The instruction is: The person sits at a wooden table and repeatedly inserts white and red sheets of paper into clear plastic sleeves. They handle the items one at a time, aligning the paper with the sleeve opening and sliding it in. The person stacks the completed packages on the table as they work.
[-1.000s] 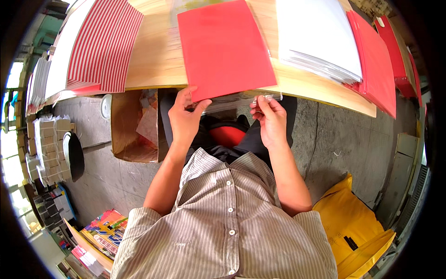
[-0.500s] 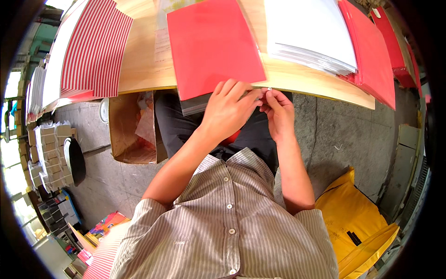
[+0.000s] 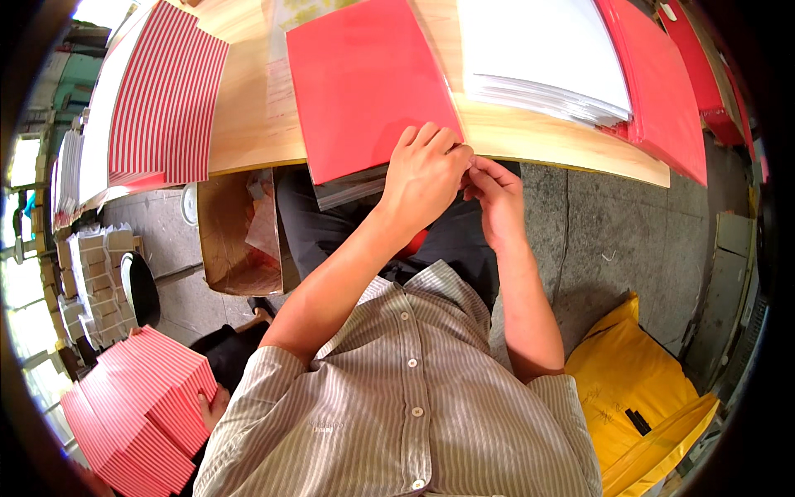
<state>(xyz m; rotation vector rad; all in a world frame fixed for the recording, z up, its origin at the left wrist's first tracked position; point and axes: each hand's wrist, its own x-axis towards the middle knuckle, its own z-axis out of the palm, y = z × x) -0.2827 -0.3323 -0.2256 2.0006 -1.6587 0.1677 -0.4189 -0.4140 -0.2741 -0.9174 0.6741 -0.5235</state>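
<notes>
A flat red cover (image 3: 373, 83) lies on the table in front of me. A clear plastic flap (image 3: 352, 189) sticks out from its near edge and hangs over the table edge. My left hand (image 3: 422, 170) is closed, its wrist just beside that flap and its fingertips brought together near the cover's near right corner. There it meets my right hand (image 3: 495, 195), whose thumb and fingers are pinched. Whatever sits between the fingertips is too small or too hidden to name.
Red-and-white striped sheets (image 3: 170, 99) are stacked at left on the wooden table (image 3: 257, 108). White sheets (image 3: 542, 58) and red covers (image 3: 662, 108) lie at right. Below are a cardboard box (image 3: 236, 240) and a yellow bag (image 3: 621, 389). At lower left, another person's hand (image 3: 217, 406) holds striped stacks (image 3: 145, 406).
My fingertips have drawn closer together, covering a small shiny bit seen between them before. A person carrying striped stacks has come into view at lower left.
</notes>
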